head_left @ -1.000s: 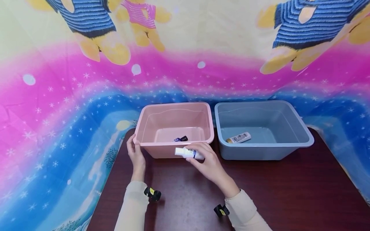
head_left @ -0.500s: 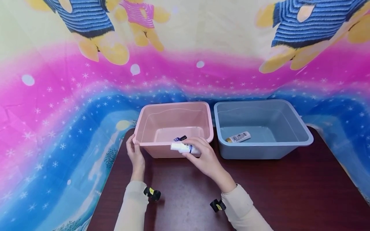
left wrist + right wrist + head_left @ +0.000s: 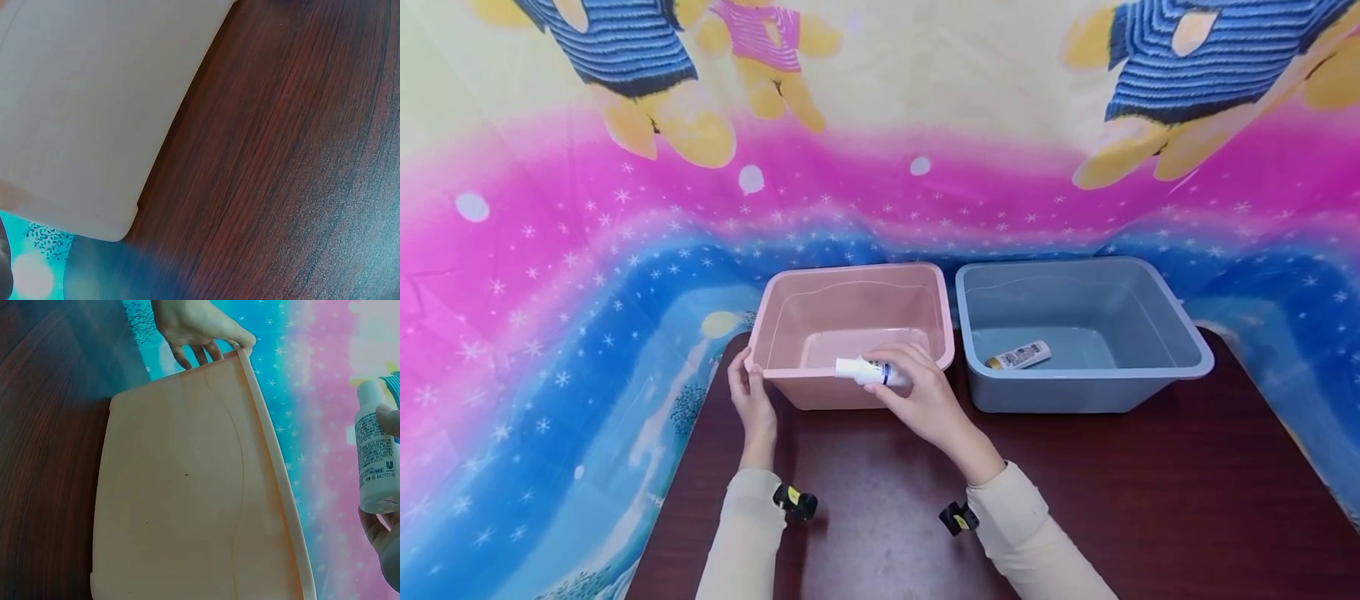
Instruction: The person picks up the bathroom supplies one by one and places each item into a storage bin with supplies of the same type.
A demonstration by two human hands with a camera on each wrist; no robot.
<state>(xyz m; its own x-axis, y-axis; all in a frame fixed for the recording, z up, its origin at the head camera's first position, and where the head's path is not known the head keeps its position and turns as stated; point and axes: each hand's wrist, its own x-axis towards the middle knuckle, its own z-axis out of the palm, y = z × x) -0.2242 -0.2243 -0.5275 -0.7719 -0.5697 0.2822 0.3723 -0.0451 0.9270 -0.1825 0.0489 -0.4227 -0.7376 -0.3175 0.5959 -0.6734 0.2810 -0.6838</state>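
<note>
In the head view, my left hand (image 3: 754,417) grips the front left corner of a pink plastic tub (image 3: 805,393). The right wrist view shows that hand (image 3: 199,330) with its thumb over the rim and fingers against the outside wall. My right hand (image 3: 932,408) holds a small white bottle (image 3: 853,370) with a blue band, lying nearly sideways, its cap pointing left. In the head view it overlaps the tub's front rim. Printed text covers the side of the bottle (image 3: 375,450) seen from the right wrist. The tub's inside near my right hand is hidden.
A grey-blue tub (image 3: 1075,395) stands just right of the pink one, with a white bottle (image 3: 1022,356) with a golden end lying inside. Both tubs sit on a dark wooden table (image 3: 1120,500). A patterned cloth (image 3: 880,150) hangs behind.
My right hand has moved left and slightly up, or farther away, with the white bottle. A small dark bottle seen in the pink tub before is now hidden behind it. My left hand stays put.
</note>
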